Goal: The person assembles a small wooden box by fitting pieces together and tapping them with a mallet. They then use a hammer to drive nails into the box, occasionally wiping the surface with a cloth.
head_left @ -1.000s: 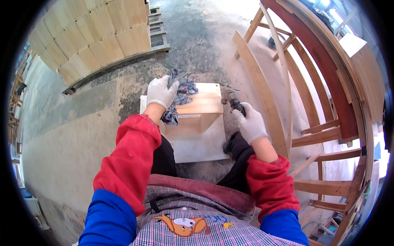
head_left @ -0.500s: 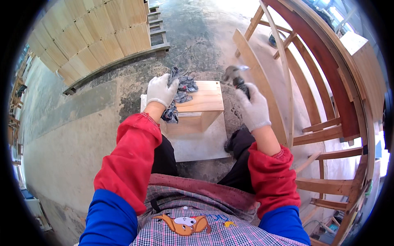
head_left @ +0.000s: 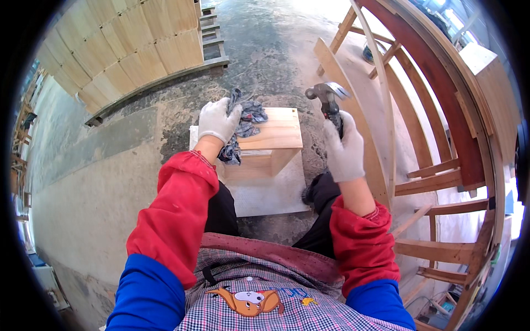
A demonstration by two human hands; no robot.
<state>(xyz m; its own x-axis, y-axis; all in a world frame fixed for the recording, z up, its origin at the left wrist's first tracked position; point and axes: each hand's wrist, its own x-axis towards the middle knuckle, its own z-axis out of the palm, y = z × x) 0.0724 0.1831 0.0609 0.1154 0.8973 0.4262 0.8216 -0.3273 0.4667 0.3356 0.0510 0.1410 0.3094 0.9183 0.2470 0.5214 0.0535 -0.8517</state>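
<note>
My gloved right hand [head_left: 345, 148] is closed round the handle of a claw hammer [head_left: 329, 101], raised to the right of a small pale wooden box [head_left: 280, 124]. The hammer's metal head points up and away from me, clear of the wood. At the box's left end, my gloved left hand [head_left: 217, 119] grips a crumpled dark grey-blue rag [head_left: 247, 130]. Folds of the rag spread over the top board and hang down the near left side. The box's open side faces me, and part of its left end is hidden by the rag and hand.
Under the box lies a whitish board [head_left: 270, 201] between my feet. A large stack of wooden boxes [head_left: 130, 47] stands on a pallet [head_left: 215, 47] at the far left. On the right, a long plank [head_left: 353, 105] and a wooden frame rack [head_left: 436, 179] stand close to my right arm.
My right hand has shifted slightly right and turned, bringing the hammer's head more upright and a little to the right. My left hand and the rag have barely moved.
</note>
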